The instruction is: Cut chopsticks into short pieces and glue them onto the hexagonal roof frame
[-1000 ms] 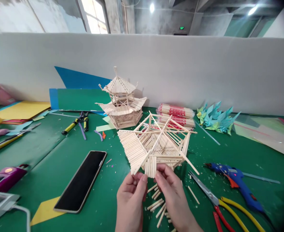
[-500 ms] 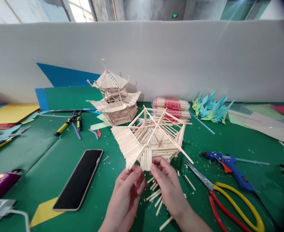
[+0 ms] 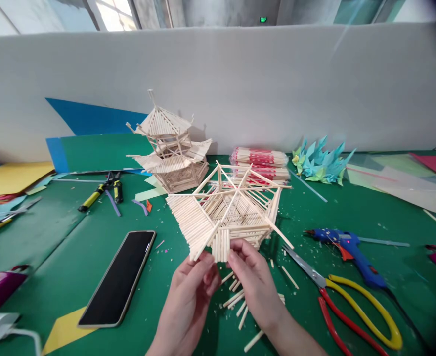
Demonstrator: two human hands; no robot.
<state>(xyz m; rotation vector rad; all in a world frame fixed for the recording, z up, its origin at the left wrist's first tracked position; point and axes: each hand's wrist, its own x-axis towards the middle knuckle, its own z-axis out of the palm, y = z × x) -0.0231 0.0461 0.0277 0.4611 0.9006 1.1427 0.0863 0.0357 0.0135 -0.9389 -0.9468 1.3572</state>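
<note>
A half-roofed wooden stick model (image 3: 188, 217) sits in front of me, with one roof panel filled on the left and an open frame elsewhere. My left hand (image 3: 194, 291) is closed in a pinch at the front roof corner; its fingertips are partly hidden. My right hand (image 3: 253, 282) pinches the outermost of several short sticks (image 3: 221, 244) lined up on the front roof section. Loose cut sticks (image 3: 236, 299) lie beneath and beside my right hand. Behind stands a pagoda (image 3: 169, 148) of the same sticks, with two tiers of roof.
At right lie scissors (image 3: 320, 282) with red and yellow handles and a blue glue gun (image 3: 355, 252). A phone (image 3: 117, 279) and pliers (image 3: 107, 190) are on the left. Bundled sticks (image 3: 260, 158) and a turquoise paper piece (image 3: 322, 160) sit along the white partition (image 3: 218, 84).
The whole view has shifted slightly, so things appear a little further left. Both hands keep nearly the same grip at the model's front edge.
</note>
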